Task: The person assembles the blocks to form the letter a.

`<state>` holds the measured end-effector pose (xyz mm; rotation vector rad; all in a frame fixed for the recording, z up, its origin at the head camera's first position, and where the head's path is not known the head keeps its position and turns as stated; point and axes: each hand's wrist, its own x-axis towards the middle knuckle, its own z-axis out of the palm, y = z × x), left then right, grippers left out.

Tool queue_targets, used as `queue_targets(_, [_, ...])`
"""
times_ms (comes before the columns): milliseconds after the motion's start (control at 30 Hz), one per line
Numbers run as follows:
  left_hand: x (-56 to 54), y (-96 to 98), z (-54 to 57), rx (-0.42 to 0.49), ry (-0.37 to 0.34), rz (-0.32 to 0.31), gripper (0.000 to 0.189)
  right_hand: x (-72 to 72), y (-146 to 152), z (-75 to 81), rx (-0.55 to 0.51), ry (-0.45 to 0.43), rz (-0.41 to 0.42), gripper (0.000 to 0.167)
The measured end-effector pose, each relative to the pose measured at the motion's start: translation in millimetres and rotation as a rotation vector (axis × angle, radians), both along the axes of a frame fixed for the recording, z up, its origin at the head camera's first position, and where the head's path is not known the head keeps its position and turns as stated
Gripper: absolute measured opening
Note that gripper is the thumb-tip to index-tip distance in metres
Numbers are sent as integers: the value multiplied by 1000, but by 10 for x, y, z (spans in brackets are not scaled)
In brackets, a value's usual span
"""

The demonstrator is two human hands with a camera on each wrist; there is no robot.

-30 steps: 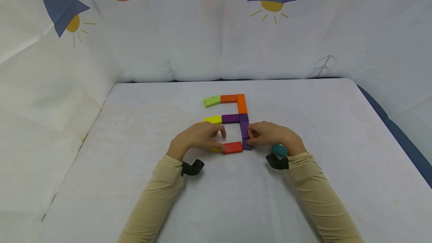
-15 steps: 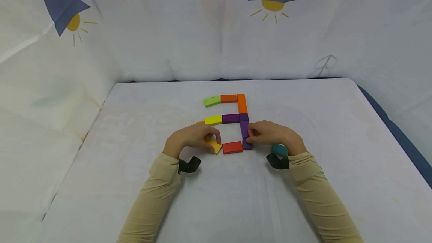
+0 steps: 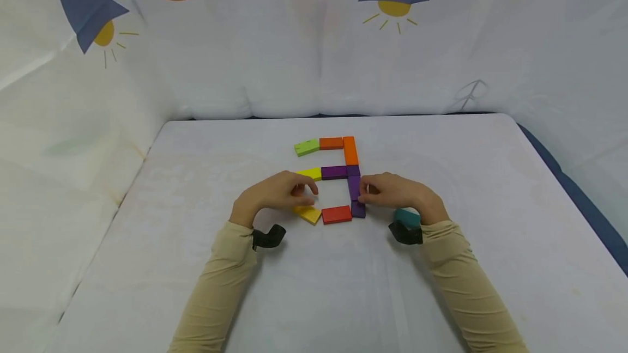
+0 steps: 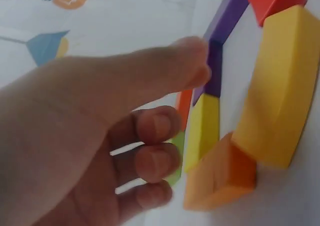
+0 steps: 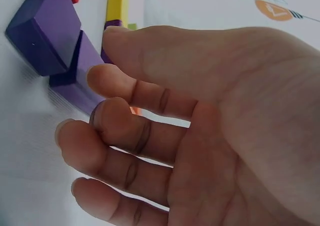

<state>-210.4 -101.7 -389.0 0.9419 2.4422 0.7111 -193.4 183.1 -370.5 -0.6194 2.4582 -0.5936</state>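
My left hand (image 3: 275,195) is just above an amber-yellow block (image 3: 308,214), thumb and fingers apart with nothing between them. That block lies angled, its right end close to a red block (image 3: 336,214). Loosely bent, the empty fingers of my right hand (image 3: 399,192) are right at the side of a purple block (image 3: 354,187). Another purple block (image 3: 358,210) joins it at the front, beside the red one. In the left wrist view, an orange block (image 4: 220,176) sits between the amber-yellow block and a bright yellow block (image 4: 204,128); the left hand hides it in the head view.
A purple crosspiece (image 3: 334,172) runs left from the column of blocks to the bright yellow one. Farther back lie an orange block (image 3: 350,150), a red-orange block (image 3: 331,143) and a lime-green block (image 3: 307,147). A teal block (image 3: 407,218) lies under my right wrist.
My left hand has slid left off the red block, shifted the amber-yellow block to an angle, then let go of it and moved slightly farther left. The right hand has barely moved.
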Motion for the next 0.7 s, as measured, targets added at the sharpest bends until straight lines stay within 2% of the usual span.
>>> queue_targets(100, [-76,-111,-41,115,39,88,20,5,28,21,-9,8,-7,14])
queue_targets(200, [-148,-224,-136,262,75,170,21,11,77,37,-19,35,-31,13])
queue_targets(333, [-188,-362,-270,462,87,328,22,28,155,32,-42,105,-60,15])
queue_targets(433, [-193,-442,-318,587,106,442,22,58,222,4,-61,161,-75,19])
queue_targets(533, [-230,-470,-379,606,130,477,22,109,302,-32,-65,177,-92,23])
queue_targets(700, [-330,-444,-603,463,151,441,20,210,430,-94,-30,133,-92,31])
